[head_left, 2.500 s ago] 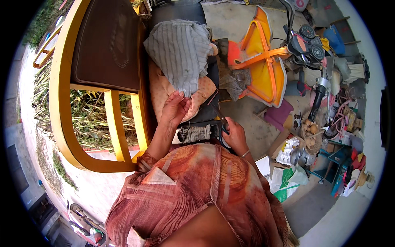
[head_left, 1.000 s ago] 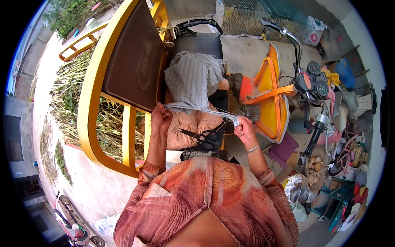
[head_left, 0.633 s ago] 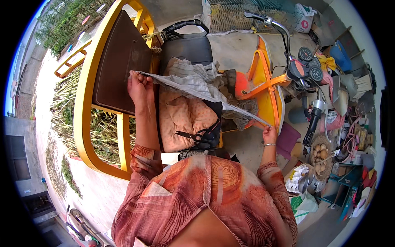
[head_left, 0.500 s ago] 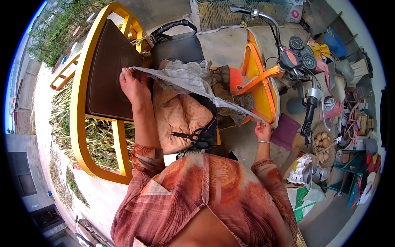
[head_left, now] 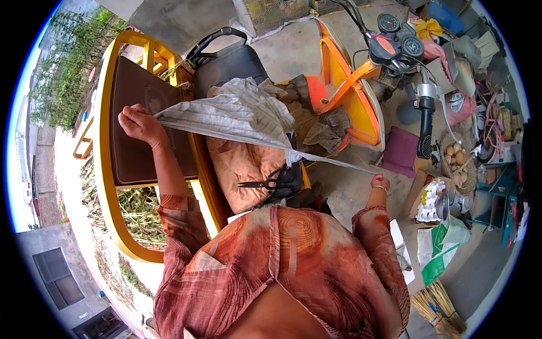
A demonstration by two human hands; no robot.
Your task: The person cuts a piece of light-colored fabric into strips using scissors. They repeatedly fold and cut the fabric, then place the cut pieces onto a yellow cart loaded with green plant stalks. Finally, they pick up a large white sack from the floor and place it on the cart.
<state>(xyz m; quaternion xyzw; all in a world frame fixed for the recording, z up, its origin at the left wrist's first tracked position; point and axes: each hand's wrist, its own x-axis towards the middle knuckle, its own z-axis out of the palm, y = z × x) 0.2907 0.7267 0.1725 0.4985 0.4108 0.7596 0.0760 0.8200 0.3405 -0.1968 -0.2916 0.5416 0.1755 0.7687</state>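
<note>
The left hand (head_left: pixel 138 121) is raised and extended to the person's left, closed in a fist around one end of a grey striped cloth (head_left: pixel 237 116). The right hand (head_left: pixel 379 182) is held low on the right side, also closed, gripping the opposite end of the same cloth. Between the two hands the lower edge of the cloth is pulled into a taut, nearly straight line, thinning to a narrow strip near the right hand. The bulk of the cloth bunches upward in loose folds above that line, over the seat area of an orange scooter (head_left: pixel 350 96).

Below the stretched edge lies a tan cushion (head_left: pixel 240 169). A pair of black scissors (head_left: pixel 271 182) rests on the cushion, blades pointing left, just beside a dark object whose kind cannot be told.

Behind the left hand stands a yellow frame (head_left: pixel 104 192) holding a dark brown panel (head_left: pixel 135 141). The scooter's handlebar with round gauges (head_left: pixel 398 42) is at upper right. A basket of eggs (head_left: pixel 456 158) sits on the floor at right, near a white egg tray (head_left: pixel 429 200).
</note>
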